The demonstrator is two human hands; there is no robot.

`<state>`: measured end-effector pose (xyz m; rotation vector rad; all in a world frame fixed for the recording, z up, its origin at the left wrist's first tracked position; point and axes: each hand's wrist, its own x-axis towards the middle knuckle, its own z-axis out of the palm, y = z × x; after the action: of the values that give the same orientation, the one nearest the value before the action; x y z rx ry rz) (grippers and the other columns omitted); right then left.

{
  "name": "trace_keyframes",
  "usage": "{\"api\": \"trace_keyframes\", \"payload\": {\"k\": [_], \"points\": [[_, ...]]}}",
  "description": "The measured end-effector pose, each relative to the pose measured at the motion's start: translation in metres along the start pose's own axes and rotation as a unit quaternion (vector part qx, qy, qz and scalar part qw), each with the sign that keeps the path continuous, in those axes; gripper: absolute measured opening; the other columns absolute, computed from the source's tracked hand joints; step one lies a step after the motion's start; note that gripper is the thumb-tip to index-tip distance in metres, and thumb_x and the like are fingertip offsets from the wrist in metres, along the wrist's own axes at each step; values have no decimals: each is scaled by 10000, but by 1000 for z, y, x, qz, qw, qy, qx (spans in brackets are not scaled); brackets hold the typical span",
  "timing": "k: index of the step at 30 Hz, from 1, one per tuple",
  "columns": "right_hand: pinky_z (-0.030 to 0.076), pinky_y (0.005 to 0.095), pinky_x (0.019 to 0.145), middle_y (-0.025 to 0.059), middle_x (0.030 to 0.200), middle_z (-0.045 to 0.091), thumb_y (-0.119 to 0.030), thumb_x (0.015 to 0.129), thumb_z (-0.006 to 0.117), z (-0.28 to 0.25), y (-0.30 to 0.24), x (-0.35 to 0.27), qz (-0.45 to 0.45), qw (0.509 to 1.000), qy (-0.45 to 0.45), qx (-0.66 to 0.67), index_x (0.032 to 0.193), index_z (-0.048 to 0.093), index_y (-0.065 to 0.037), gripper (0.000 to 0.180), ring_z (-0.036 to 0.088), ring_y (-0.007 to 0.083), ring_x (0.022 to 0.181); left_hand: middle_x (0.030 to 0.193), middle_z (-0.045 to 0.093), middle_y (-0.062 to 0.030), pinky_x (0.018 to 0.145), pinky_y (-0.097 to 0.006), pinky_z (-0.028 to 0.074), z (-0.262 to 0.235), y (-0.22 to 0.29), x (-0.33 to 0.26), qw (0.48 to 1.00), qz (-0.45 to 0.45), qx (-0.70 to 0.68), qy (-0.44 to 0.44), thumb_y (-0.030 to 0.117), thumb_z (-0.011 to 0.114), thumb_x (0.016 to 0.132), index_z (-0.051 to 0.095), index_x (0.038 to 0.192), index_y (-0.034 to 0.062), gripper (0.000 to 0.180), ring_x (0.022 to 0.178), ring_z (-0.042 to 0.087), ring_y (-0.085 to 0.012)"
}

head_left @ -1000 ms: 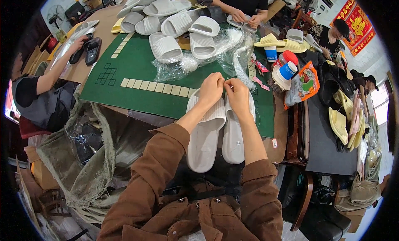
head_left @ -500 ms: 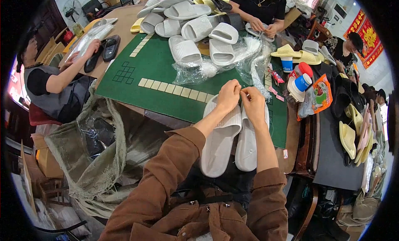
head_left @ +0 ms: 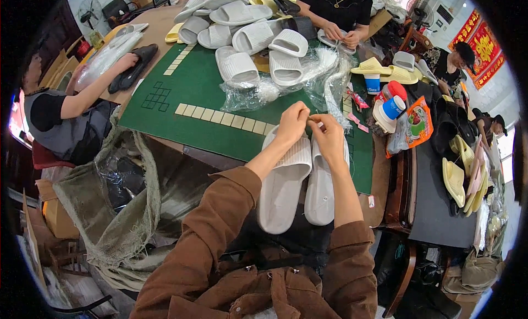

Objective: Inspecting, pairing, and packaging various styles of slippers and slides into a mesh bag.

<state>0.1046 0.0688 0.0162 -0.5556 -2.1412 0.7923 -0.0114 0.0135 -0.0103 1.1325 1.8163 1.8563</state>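
My left hand [head_left: 292, 123] and my right hand [head_left: 329, 136] meet at the fingertips over the upper ends of two light grey slippers. Both hands are closed in a pinch; whatever lies between the fingers is too small to make out. Beneath my left wrist is the left slipper [head_left: 279, 201], with a ribbed strap. The right slipper [head_left: 319, 195] lies beside it, partly covered by my right hand and forearm. Both overhang the near edge of the green table mat [head_left: 212, 139]. Just beyond my hands, bundles of white strands [head_left: 333, 102] lie near crumpled clear plastic [head_left: 242, 98].
A heap of grey slippers [head_left: 254, 36] covers the far side. Cups [head_left: 392, 107] and an orange packet [head_left: 419, 124] stand right of my hands. One co-worker [head_left: 60, 107] handles a black slipper at left; another [head_left: 335, 11] works opposite. An open sack [head_left: 104, 209] sits lower left.
The whole view has shifted slightly, moving the scene left. My hands stay pinched together above the slippers. The co-worker at left has brought the black slippers together.
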Motion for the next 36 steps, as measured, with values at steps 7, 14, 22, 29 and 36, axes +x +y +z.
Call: {"api": "trace_keyframes", "payload": {"k": [7, 14, 22, 29, 36], "points": [[465, 310, 554, 98, 797, 616, -65, 783, 673, 4, 4, 1, -2, 1000, 8, -10, 897, 644, -13, 128, 570, 197, 595, 746, 559, -155, 638, -388, 435, -1, 1, -1, 999, 41, 9, 6, 109, 535, 873, 506, 806, -10, 140, 694, 558, -316], [458, 312, 554, 98, 782, 612, -70, 795, 660, 1, 7, 1, 12, 1000, 23, -9, 848, 628, -11, 85, 563, 195, 587, 787, 566, -164, 671, -406, 438, 1, 7, -3, 997, 57, 43, -24, 115, 525, 876, 521, 820, -5, 132, 748, 567, -331], [433, 274, 566, 55, 745, 621, -105, 824, 643, 2, 12, -2, 97, 993, 9, 72, 874, 639, -8, 110, 532, 128, 600, 709, 527, -105, 636, -325, 425, 1, 3, -2, 999, 22, 32, -33, 117, 524, 883, 542, 856, -8, 129, 665, 512, -189], [458, 296, 583, 89, 801, 641, -88, 815, 646, 0, 6, 1, 83, 996, 6, 43, 897, 648, -11, 113, 573, 168, 637, 791, 590, -181, 673, -417, 442, -1, 9, -4, 998, 0, 43, -38, 123, 543, 864, 537, 816, -17, 148, 758, 580, -348], [484, 376, 614, 147, 855, 633, -69, 816, 618, 2, 2, 4, 17, 998, 4, -60, 880, 624, 1, 96, 615, 299, 672, 804, 580, -160, 681, -438, 441, 4, 3, -6, 994, 73, 83, 13, 107, 537, 868, 527, 831, -1, 115, 772, 572, -359]]}}
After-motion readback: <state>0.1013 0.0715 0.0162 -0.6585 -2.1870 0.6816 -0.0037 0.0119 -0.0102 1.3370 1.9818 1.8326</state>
